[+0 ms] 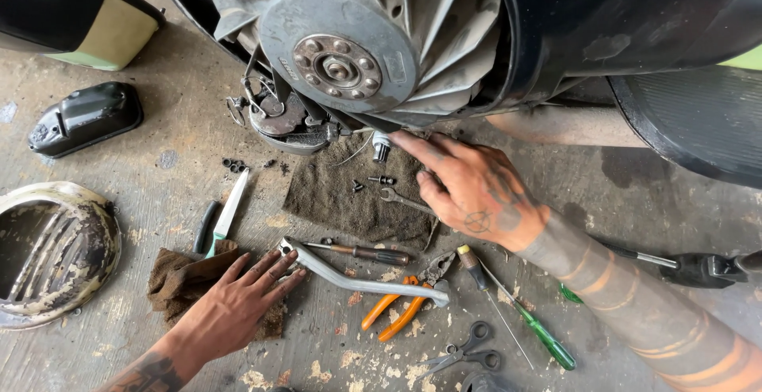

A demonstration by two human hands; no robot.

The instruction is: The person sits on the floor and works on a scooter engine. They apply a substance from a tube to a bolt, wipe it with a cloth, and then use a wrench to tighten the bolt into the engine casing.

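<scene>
The small spark plug cap [382,147] stands at the top edge of the dark mat [349,197], just under the finned flywheel [349,35]; the right hand [476,194] lies just right of it, fingers spread, forefinger tip touching it, gripping nothing; the left hand [238,301] is well apart, pressed flat and empty on the brown rag [178,277]; the bent silver lever [357,281] runs rightward from its fingertips across the concrete floor [159,186].
</scene>
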